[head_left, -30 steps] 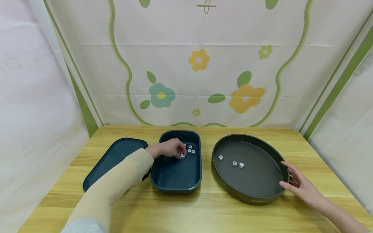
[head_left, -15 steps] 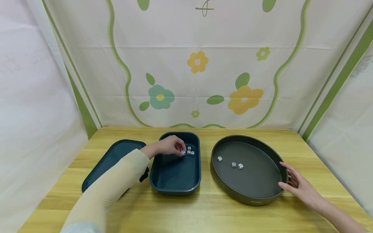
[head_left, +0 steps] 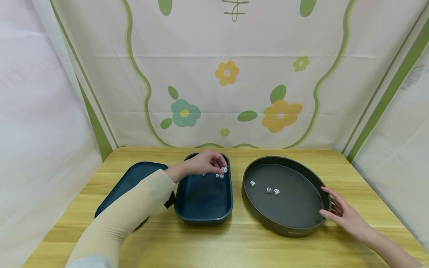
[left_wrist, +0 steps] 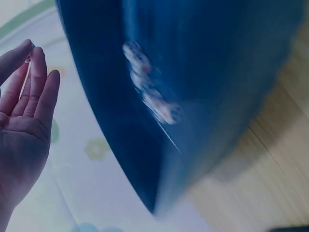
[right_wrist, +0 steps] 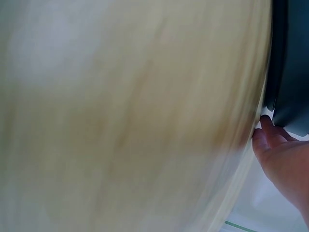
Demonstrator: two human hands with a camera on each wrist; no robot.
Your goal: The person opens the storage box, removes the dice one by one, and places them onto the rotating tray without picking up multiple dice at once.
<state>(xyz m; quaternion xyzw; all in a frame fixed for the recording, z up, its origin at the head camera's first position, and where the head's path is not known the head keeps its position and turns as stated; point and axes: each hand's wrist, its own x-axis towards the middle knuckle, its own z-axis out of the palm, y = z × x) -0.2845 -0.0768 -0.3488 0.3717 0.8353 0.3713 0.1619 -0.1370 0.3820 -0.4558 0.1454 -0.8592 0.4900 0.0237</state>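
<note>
In the head view my left hand (head_left: 209, 162) reaches over the deep blue rectangular tray (head_left: 205, 217). Thumb and fingertips pinch a white die (head_left: 224, 169) near the tray's far right side. Below them, other dice (head_left: 219, 176) lie on the tray floor, one partly hidden near the palm. The left wrist view shows the hand (left_wrist: 24, 116) with its fingertips together, beside blurred dice (left_wrist: 154, 99) in the tray. At the right, my right hand (head_left: 345, 214) holds the rim of the round dark pan (head_left: 291, 212), thumb and index finger over the edge.
Three dice (head_left: 269, 190) lie in the left half of the round pan. A flat blue lid (head_left: 134, 182) lies left of the tray, partly under the left sleeve. The wooden table (head_left: 214, 247) ends at a flower-printed cloth (head_left: 214, 93) behind, with cloth on both sides.
My left hand, pinching a die, has moved right and up across the tray towards its far right side. The right hand stays at the pan's rim.
</note>
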